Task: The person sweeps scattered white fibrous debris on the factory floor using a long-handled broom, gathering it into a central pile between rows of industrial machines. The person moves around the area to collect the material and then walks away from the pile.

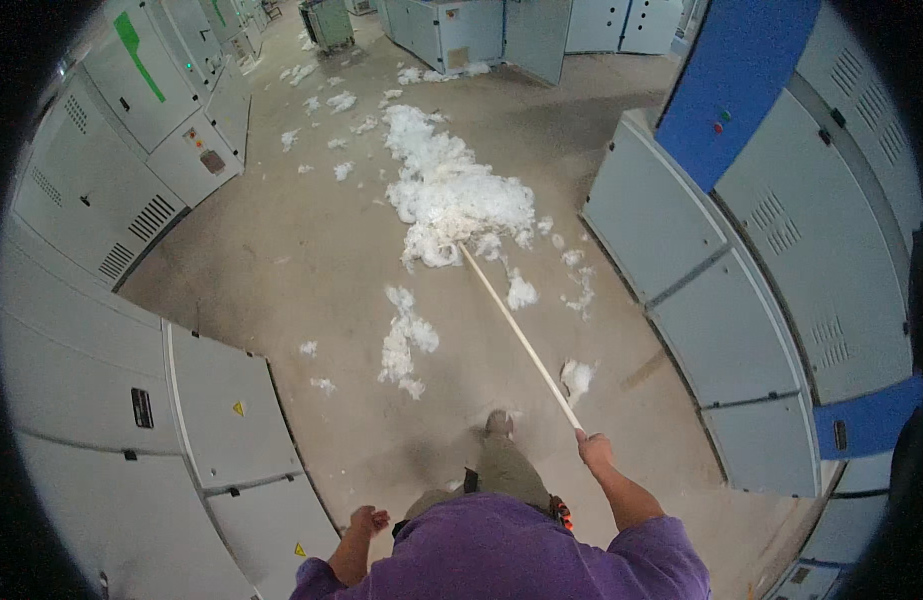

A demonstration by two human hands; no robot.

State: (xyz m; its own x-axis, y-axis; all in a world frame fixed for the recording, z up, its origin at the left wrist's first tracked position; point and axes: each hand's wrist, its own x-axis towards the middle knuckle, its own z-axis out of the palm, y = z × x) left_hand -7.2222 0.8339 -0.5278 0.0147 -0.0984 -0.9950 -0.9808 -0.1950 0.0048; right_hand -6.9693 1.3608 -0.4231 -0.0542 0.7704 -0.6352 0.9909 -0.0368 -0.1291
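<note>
My right hand [596, 452] is closed round the near end of a long pale wooden pole [522, 340]. Slanting forward and left over the floor, the pole reaches the near edge of a big heap of fluffy white fibre [460, 195]. Whatever head it has is hidden in the fluff. At my left side, my left hand [370, 520] hangs low, fingers loosely bent and a little apart, with nothing in it. Smaller tufts of fibre [409, 338] lie nearer to me, left of the pole, and another tuft [578, 378] lies just right of it.
Grey machine cabinets [237, 400] line the left of the aisle. Grey and blue cabinets [727, 330] stand along the right. Farther up the floor [322, 210] are scattered tufts and a green wheeled bin [328, 24]. More cabinets [447, 40] stand at the back.
</note>
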